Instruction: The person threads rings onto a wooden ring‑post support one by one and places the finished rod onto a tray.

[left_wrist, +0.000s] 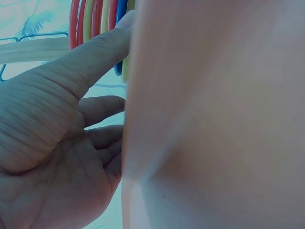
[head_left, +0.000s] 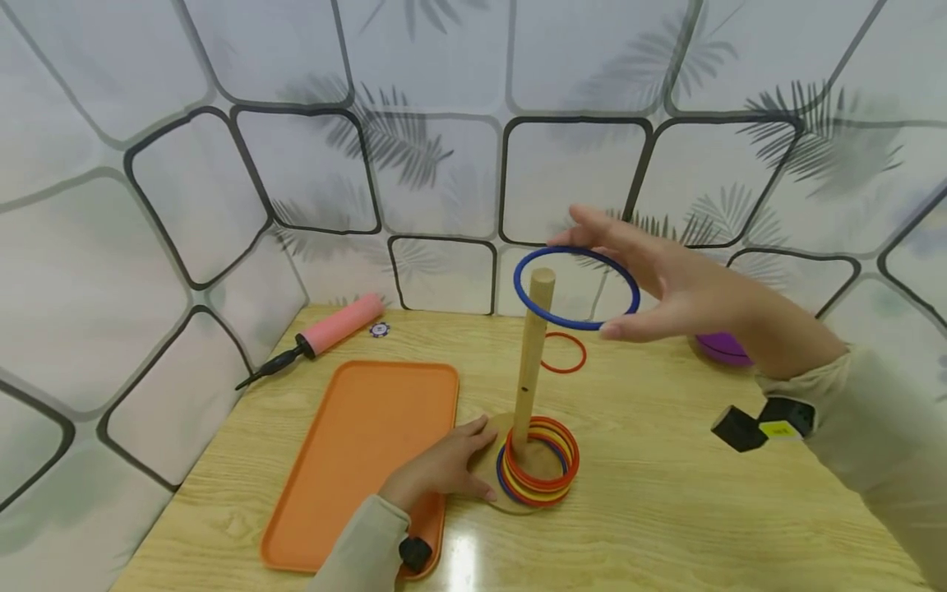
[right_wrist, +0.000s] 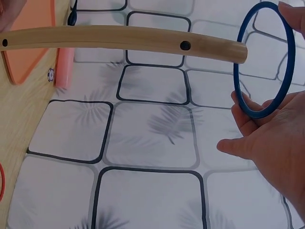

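Note:
My right hand (head_left: 669,284) holds a blue ring (head_left: 565,321) between thumb and fingers, level with the top of a wooden post (head_left: 529,353). In the right wrist view the post's tip overlaps the near side of the ring. Around the foot of the post lies a stack of several red, yellow and blue rings (head_left: 543,485). My left hand (head_left: 447,464) rests on the round wooden base (head_left: 484,470), fingers and thumb spread along its left edge. In the left wrist view the base's underside (left_wrist: 214,119) fills the right side and partly hides the fingers.
An orange tray (head_left: 377,444) lies left of the base, under my left forearm. Behind it are a pink pump (head_left: 343,326) with a black handle and a poker chip (head_left: 380,330). A red ring (head_left: 584,355) lies behind the post. A purple ball (head_left: 723,349) sits at the right.

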The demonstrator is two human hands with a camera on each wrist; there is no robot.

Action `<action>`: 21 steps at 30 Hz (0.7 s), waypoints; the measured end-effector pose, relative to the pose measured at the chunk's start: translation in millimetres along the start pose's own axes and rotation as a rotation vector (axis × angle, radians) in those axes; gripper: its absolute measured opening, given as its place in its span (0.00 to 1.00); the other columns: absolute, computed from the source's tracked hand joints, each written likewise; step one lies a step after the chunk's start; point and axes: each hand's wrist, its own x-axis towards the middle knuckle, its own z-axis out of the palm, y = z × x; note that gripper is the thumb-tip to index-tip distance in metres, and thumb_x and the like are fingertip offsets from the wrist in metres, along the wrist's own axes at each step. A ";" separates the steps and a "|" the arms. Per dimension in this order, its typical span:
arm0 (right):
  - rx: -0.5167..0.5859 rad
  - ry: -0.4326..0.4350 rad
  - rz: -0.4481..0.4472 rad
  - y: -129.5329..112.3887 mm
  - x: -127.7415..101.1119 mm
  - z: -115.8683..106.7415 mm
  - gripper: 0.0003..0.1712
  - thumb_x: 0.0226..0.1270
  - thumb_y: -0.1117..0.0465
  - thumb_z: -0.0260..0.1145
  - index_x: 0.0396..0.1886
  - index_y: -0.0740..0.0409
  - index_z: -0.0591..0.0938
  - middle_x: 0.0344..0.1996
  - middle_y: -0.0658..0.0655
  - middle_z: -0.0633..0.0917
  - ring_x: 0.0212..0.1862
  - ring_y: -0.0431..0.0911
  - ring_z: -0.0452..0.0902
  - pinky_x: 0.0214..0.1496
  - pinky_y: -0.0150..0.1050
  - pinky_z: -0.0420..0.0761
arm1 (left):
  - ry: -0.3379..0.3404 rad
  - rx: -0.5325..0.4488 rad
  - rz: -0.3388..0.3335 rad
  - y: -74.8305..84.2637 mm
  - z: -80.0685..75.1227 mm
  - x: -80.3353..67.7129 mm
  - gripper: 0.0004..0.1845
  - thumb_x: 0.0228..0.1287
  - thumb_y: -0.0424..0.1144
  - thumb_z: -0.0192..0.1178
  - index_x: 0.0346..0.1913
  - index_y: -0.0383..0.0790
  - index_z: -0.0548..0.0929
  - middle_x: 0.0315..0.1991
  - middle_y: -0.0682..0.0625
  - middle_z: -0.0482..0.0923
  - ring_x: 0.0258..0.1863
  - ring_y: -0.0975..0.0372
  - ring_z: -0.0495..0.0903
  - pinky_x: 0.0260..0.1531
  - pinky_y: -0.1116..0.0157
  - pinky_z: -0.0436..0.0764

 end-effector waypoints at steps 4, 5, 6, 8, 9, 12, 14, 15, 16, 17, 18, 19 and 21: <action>-0.007 0.000 0.042 3.6 0.2 7.1 0.60 0.46 0.81 0.68 0.74 0.67 0.43 0.67 0.60 0.65 0.69 0.47 0.57 0.70 0.32 0.55 | 0.004 0.000 0.004 -0.6 0.9 0.5 0.50 0.46 0.51 0.74 0.71 0.38 0.61 0.74 0.41 0.48 0.71 0.47 0.51 0.66 0.50 0.60; -0.005 0.003 0.047 5.1 -0.4 9.2 0.60 0.47 0.80 0.68 0.75 0.66 0.43 0.66 0.59 0.65 0.69 0.47 0.57 0.70 0.32 0.55 | 0.006 0.002 0.005 -0.9 1.2 0.6 0.50 0.46 0.51 0.74 0.71 0.38 0.61 0.74 0.41 0.48 0.71 0.47 0.51 0.66 0.50 0.60; -0.008 0.006 0.055 5.9 -0.9 11.4 0.59 0.47 0.80 0.68 0.75 0.66 0.43 0.66 0.58 0.66 0.69 0.46 0.57 0.70 0.32 0.55 | 0.006 0.005 0.005 -1.3 1.6 0.7 0.50 0.46 0.51 0.74 0.71 0.38 0.61 0.74 0.41 0.48 0.71 0.47 0.51 0.66 0.50 0.60; -0.008 0.015 0.074 8.6 -3.6 15.9 0.59 0.49 0.78 0.69 0.75 0.64 0.44 0.66 0.57 0.66 0.69 0.45 0.57 0.70 0.31 0.54 | 0.009 0.008 0.007 -2.2 2.2 0.8 0.50 0.46 0.51 0.74 0.71 0.38 0.62 0.74 0.41 0.49 0.71 0.47 0.51 0.66 0.50 0.59; -0.009 0.017 0.096 9.6 -5.1 18.1 0.59 0.50 0.77 0.69 0.75 0.62 0.44 0.67 0.56 0.65 0.69 0.44 0.56 0.70 0.30 0.53 | 0.010 0.011 0.007 -2.6 2.5 0.8 0.50 0.46 0.51 0.74 0.71 0.38 0.62 0.74 0.41 0.49 0.71 0.47 0.51 0.66 0.50 0.59; -0.005 0.027 0.166 13.3 -10.2 24.5 0.59 0.52 0.74 0.70 0.76 0.60 0.43 0.68 0.57 0.63 0.69 0.41 0.54 0.70 0.29 0.53 | 0.012 0.016 0.005 -4.2 3.4 1.2 0.50 0.46 0.52 0.74 0.71 0.39 0.62 0.74 0.42 0.49 0.71 0.48 0.51 0.66 0.51 0.60; 0.002 0.025 0.213 16.1 -13.3 28.6 0.59 0.53 0.73 0.70 0.76 0.58 0.42 0.69 0.60 0.60 0.70 0.40 0.53 0.70 0.29 0.52 | 0.011 0.016 0.006 -4.8 3.9 1.4 0.50 0.46 0.52 0.74 0.71 0.39 0.62 0.74 0.42 0.49 0.71 0.48 0.51 0.66 0.51 0.60; 0.004 0.023 0.227 17.6 -14.4 30.9 0.59 0.53 0.72 0.70 0.76 0.58 0.42 0.69 0.61 0.60 0.70 0.40 0.52 0.70 0.29 0.52 | 0.012 0.018 0.006 -5.0 4.0 1.6 0.50 0.46 0.52 0.74 0.71 0.39 0.62 0.74 0.42 0.49 0.71 0.48 0.51 0.66 0.51 0.60; 0.011 0.021 0.233 19.4 -15.2 33.4 0.59 0.53 0.72 0.70 0.76 0.59 0.42 0.69 0.62 0.60 0.70 0.41 0.53 0.70 0.29 0.52 | 0.014 0.020 0.006 -5.1 4.1 1.7 0.50 0.46 0.52 0.74 0.71 0.39 0.62 0.74 0.42 0.49 0.71 0.48 0.51 0.66 0.51 0.60; 0.015 0.017 0.238 21.1 -16.1 36.2 0.59 0.53 0.71 0.70 0.76 0.59 0.42 0.69 0.63 0.60 0.70 0.41 0.52 0.70 0.29 0.52 | 0.015 0.023 0.006 -5.2 4.3 1.8 0.50 0.46 0.52 0.74 0.71 0.39 0.62 0.74 0.42 0.49 0.71 0.48 0.51 0.66 0.51 0.60; 0.019 0.014 0.238 22.8 -17.1 39.1 0.59 0.53 0.71 0.70 0.76 0.60 0.42 0.69 0.64 0.59 0.70 0.41 0.52 0.70 0.30 0.53 | 0.016 0.026 0.005 -5.3 4.4 2.0 0.50 0.45 0.52 0.74 0.71 0.39 0.62 0.74 0.42 0.49 0.71 0.48 0.51 0.66 0.51 0.60; 0.022 0.011 0.234 24.9 -18.3 42.1 0.58 0.54 0.70 0.71 0.76 0.61 0.42 0.69 0.64 0.58 0.70 0.41 0.52 0.70 0.30 0.53 | 0.019 0.030 0.006 -5.3 4.5 2.2 0.50 0.45 0.52 0.74 0.71 0.38 0.63 0.74 0.42 0.50 0.71 0.48 0.52 0.66 0.51 0.60; 0.030 0.009 0.232 28.7 -20.7 49.0 0.58 0.53 0.70 0.71 0.75 0.62 0.44 0.71 0.64 0.56 0.71 0.41 0.51 0.70 0.30 0.53 | 0.026 0.038 0.008 -5.1 4.4 2.5 0.50 0.45 0.52 0.74 0.71 0.38 0.63 0.73 0.41 0.50 0.71 0.48 0.52 0.66 0.52 0.59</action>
